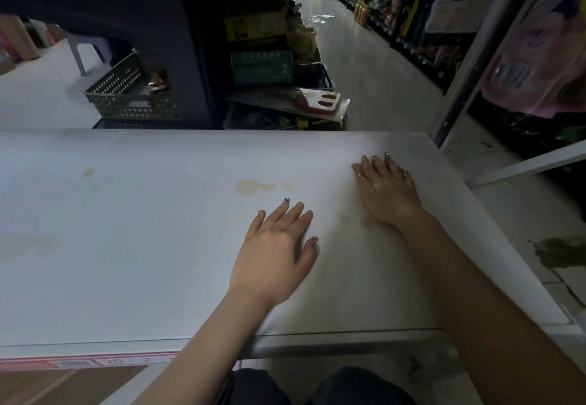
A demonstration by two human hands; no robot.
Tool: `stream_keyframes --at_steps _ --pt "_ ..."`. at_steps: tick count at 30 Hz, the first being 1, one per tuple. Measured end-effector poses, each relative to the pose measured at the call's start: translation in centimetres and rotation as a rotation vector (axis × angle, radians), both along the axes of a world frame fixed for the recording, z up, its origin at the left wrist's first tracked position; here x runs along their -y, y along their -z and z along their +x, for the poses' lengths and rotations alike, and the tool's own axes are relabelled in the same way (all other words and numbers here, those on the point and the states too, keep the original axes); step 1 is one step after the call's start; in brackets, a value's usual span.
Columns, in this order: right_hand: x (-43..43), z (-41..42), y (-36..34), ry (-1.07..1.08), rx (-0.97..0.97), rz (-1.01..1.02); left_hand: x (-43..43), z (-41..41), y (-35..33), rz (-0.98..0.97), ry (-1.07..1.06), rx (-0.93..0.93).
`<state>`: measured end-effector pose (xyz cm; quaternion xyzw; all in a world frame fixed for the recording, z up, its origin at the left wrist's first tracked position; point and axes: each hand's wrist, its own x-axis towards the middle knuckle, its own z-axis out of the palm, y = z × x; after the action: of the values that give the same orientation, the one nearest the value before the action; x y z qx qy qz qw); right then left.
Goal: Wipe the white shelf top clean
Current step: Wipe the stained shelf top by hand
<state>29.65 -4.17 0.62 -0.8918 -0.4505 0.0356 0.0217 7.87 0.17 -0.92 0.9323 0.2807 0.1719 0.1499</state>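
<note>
Both hands lie flat, palms down, on the shelf top (142, 246) and hold nothing. The left hand (276, 246) has its fingers straight and slightly spread, with the thumb out to its right. The right hand (388, 192) lies further forward and to the right, fingers straight and close together, pointing toward the far edge. The hands are apart, with bare white surface between them. The shelf top runs under both hands, reaching well to the left of the left hand and ending just right of the right hand. A tan stain (253, 187) sits just ahead of the left fingertips and to the left of the right hand. A smaller spot (90, 172) lies well to the left of both hands, and a faint smear (367, 222) touches the heel of the right hand. Beyond the far edge, ahead of the left hand, stand a grey basket (126, 93), a yellow box (253, 28) marked "5m" and a green box (261, 66). A white post (475, 55) rises ahead and right of the right hand. Right of the right forearm, a dark patch (558, 250) marks the floor (364, 65).
</note>
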Motion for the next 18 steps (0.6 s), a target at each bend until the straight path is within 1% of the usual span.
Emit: stream_keyframes --at_steps 2,4,7,12,18 --pt "-1.0 0.3 -0.3 0.037 -0.045 0.037 0.0 0.0 0.1 0.013 0.004 0.001" --pt "-1.8 0.7 -0.5 0.046 -0.043 0.053 -0.1 0.0 0.2 0.024 0.005 -0.014" --pt "-3.0 1.5 -0.5 0.038 -0.036 0.038 -0.2 0.0 0.3 0.017 0.008 -0.008" --pt "-4.8 2.7 -0.6 0.058 -0.076 0.052 -0.3 0.1 0.4 0.029 0.005 0.007" --pt "-6.5 3.7 -0.4 0.06 -0.026 0.057 -0.2 0.1 0.5 0.04 0.008 0.005"
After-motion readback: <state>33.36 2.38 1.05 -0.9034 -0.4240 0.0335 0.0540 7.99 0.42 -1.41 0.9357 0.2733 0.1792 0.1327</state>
